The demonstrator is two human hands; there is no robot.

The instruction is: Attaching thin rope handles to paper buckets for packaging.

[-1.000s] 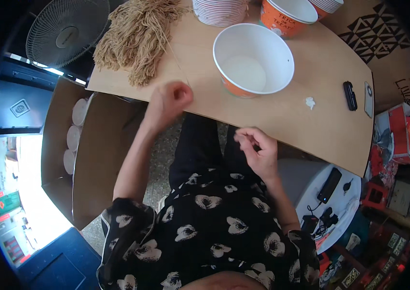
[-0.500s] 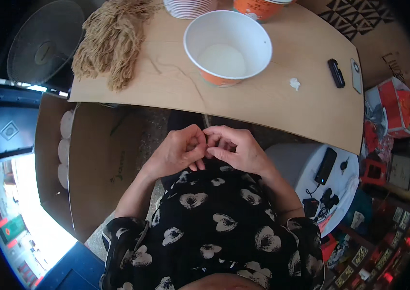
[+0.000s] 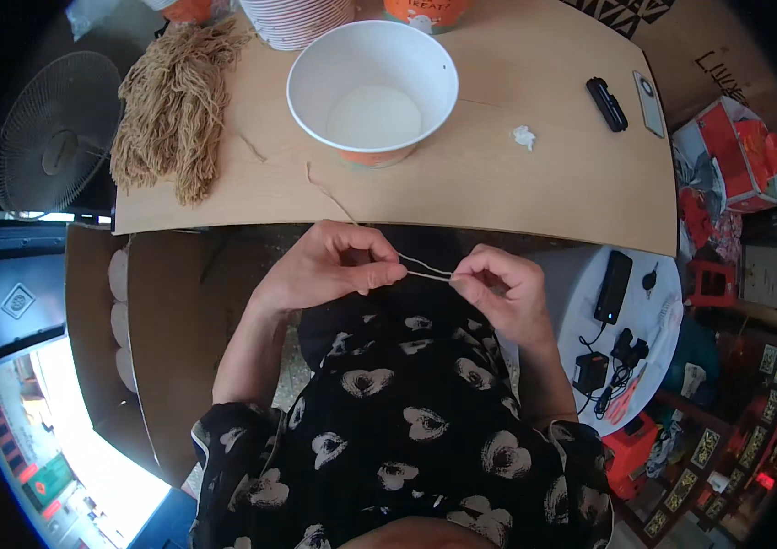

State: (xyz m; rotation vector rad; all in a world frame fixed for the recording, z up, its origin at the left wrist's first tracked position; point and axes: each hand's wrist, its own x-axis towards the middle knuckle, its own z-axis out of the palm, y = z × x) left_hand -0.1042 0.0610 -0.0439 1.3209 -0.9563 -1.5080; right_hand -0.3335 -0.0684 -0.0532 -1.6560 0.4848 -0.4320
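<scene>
Cord (image 3: 429, 275) stretches in two strands between your left hand (image 3: 323, 273) and right hand (image 3: 509, 291), each pinching it, before the tabletop's (image 3: 507, 192) near edge. You seem to be lining the strands up; the next move likely calls for steady, even tension. Beyond stands a white-lined tub (image 3: 366, 64); a tan bundle (image 3: 178, 110) lies toward the left edge.

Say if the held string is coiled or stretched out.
Stretched out: two strands of the string run between left hand and right hand.

Tabletop (image 3: 544, 197) is evenly lit, front edge bowed by lens; lower-left white patch (image 3: 103, 435) glares, blown out; corners fall black.
</scene>
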